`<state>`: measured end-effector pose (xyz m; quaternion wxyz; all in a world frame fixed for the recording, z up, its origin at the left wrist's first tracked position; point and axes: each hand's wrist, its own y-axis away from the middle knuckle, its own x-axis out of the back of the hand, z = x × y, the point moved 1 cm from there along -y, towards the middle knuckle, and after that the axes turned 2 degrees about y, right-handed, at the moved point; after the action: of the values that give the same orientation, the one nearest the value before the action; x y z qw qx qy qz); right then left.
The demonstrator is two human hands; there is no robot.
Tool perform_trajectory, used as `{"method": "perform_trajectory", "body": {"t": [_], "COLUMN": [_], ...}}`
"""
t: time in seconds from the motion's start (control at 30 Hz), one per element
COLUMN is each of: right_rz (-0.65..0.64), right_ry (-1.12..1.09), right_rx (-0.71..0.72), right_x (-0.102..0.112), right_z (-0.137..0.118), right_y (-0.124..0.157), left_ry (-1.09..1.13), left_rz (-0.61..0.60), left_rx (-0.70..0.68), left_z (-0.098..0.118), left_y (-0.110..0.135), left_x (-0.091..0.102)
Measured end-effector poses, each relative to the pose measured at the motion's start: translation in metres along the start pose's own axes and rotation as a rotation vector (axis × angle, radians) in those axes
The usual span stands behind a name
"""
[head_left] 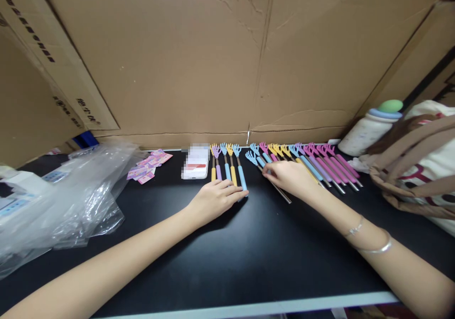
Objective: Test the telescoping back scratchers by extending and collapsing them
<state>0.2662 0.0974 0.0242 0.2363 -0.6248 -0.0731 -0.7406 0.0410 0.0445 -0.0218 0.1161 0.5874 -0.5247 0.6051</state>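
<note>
Lining-up step: left hand [213, 199] flat, grip empty, steadying sorted scratchers [227, 166] on table [249, 252]. Right hand [289, 177] pinching blue scratcher [265, 172] from right pile [320, 162]. Next likely: slide it beside row, heads aligned.

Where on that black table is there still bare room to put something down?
Bare black table lies between the two forearms, near the front edge, and between the plastic bags and the left hand. The back is crowded: back scratchers, phone, pink packets, a bag.
</note>
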Motion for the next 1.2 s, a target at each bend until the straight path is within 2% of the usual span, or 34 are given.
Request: {"method": "perform_trajectory", "body": {"t": [0.5, 0.9, 1.07, 1.2], "right_rz": [0.007, -0.021, 0.042, 0.166], "right_ry": [-0.013, -0.034, -0.052, -0.074], "right_rx": [0.036, -0.016, -0.046, 0.015], "right_x": [-0.008, -0.012, -0.004, 0.003], "right_z": [-0.021, -0.032, -0.029, -0.030], "right_y": [0.007, 0.009, 0.009, 0.009], "left_ry": [-0.004, 0.020, -0.062, -0.229], "left_rz": [-0.022, -0.047, 0.001, 0.115], "left_rx": [0.007, 0.011, -0.028, -0.152], "left_z": [0.001, 0.000, -0.001, -0.007], "left_y": [-0.001, 0.000, 0.000, -0.001], "left_x": [0.002, 0.002, 0.004, 0.018]}}
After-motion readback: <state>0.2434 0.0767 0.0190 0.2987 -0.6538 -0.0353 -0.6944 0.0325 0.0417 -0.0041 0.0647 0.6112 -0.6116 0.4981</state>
